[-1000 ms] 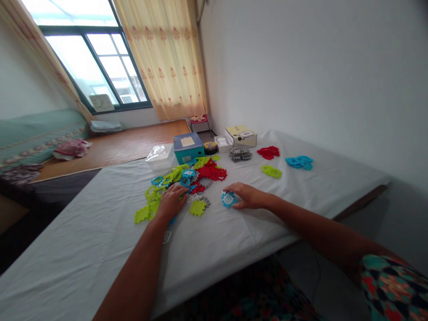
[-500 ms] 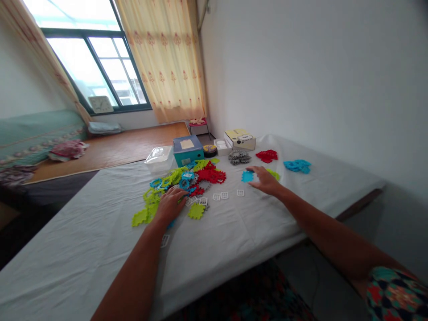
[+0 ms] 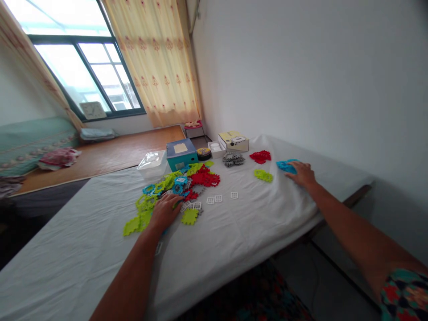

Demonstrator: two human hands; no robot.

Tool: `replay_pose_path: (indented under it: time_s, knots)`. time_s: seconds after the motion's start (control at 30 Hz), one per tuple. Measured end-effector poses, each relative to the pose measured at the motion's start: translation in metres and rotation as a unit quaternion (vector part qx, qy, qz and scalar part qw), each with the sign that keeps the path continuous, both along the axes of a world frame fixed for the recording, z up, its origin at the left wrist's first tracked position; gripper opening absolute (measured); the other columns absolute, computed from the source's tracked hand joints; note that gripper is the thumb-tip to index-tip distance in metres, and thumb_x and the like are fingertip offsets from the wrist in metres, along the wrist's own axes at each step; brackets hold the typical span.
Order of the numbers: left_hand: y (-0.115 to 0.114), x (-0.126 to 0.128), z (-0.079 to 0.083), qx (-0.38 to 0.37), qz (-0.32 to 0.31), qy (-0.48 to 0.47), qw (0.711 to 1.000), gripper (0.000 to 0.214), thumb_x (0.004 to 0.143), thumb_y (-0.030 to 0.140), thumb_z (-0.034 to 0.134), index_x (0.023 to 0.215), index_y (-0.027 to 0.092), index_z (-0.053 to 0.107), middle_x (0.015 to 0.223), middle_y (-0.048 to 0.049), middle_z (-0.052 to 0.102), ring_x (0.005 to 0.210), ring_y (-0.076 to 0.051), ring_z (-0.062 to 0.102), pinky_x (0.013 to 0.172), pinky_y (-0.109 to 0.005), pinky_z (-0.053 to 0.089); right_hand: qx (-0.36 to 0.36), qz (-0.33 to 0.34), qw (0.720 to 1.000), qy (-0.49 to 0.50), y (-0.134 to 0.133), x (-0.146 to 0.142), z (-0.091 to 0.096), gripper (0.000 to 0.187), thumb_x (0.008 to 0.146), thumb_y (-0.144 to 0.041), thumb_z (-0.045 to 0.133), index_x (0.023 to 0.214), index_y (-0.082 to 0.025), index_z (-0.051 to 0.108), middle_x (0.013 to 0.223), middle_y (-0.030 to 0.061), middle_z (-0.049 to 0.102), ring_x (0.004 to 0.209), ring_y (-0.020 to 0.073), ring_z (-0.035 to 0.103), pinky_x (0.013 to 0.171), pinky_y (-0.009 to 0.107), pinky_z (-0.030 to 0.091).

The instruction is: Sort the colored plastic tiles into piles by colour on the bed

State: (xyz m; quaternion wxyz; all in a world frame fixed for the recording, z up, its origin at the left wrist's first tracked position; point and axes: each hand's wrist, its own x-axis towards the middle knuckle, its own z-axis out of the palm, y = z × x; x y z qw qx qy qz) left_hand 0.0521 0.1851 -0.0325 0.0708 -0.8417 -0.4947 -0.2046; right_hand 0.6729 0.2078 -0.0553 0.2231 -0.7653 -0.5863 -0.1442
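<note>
The right hand [image 3: 302, 173] reaches out onto a small pile of flat blue plastic puzzle pieces [image 3: 285, 165] near the far side of the white-clothed desk [image 3: 234, 236]. Whether its fingers pinch a piece cannot be told. The left hand [image 3: 163, 213] lies flat, fingers apart, on the mixed heap of coloured pieces [image 3: 197, 176]. The step looks like laying blue with blue, and leaving the pile calls for a gentle lift.
</note>
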Motion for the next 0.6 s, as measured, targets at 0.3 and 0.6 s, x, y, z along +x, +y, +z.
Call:
replay_pose_path:
  time_s: [0.3, 0.6]
  knots:
    - [-0.004, 0.004, 0.003, -0.008, 0.023, 0.003, 1.000, 0.028, 0.090, 0.034, 0.051, 0.109, 0.028, 0.070, 0.113, -0.0040, 0.069, 0.112, -0.025, 0.058, 0.098, -0.040, 0.045, -0.090, 0.279, 0.956, 0.035, 0.005, -0.114, 0.044, 0.034, 0.087, -0.031, 0.056, 0.118, -0.020, 0.066, 0.119, 0.0114, 0.066, 0.100, 0.0233, 0.062, 0.090, 0.037, 0.048]
    - [-0.011, 0.005, 0.011, -0.011, 0.051, -0.012, 0.999, 0.026, 0.090, 0.030, 0.052, 0.108, 0.029, 0.070, 0.113, -0.0027, 0.068, 0.115, -0.023, 0.057, 0.098, -0.038, 0.045, -0.212, 0.496, 0.840, 0.066, -0.003, -0.267, 0.034, 0.034, 0.078, -0.023, 0.068, 0.111, -0.013, 0.067, 0.102, 0.0126, 0.068, 0.087, 0.0197, 0.066, 0.081, 0.030, 0.050]
